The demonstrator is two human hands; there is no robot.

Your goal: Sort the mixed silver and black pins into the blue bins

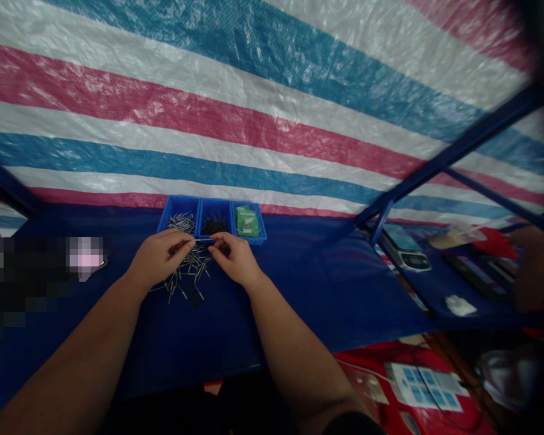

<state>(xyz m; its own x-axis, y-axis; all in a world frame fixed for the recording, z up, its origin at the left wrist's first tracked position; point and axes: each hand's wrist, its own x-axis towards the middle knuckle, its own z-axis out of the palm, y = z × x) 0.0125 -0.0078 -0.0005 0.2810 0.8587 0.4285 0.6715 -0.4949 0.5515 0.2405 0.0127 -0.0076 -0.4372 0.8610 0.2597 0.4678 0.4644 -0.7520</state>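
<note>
My left hand point(161, 257) and my right hand point(236, 258) meet above a loose pile of thin metal rods point(191, 269) on the blue table. Between their pinched fingertips lies one slim rod point(203, 240), its left end in my left hand and its darker right end in my right. Just behind the hands stand joined blue bins point(263, 232). The left bin holds silvery rods point(181, 222), the middle one small black parts point(214, 223), the right one green packets point(246, 222).
A striped plastic sheet point(254, 121) hangs behind the blue table point(308, 290). At the right, past a blue metal frame point(435, 160), are a scale point(405, 249) and a crumpled white piece point(460, 305). A person's arm point(537, 266) shows at the far right edge.
</note>
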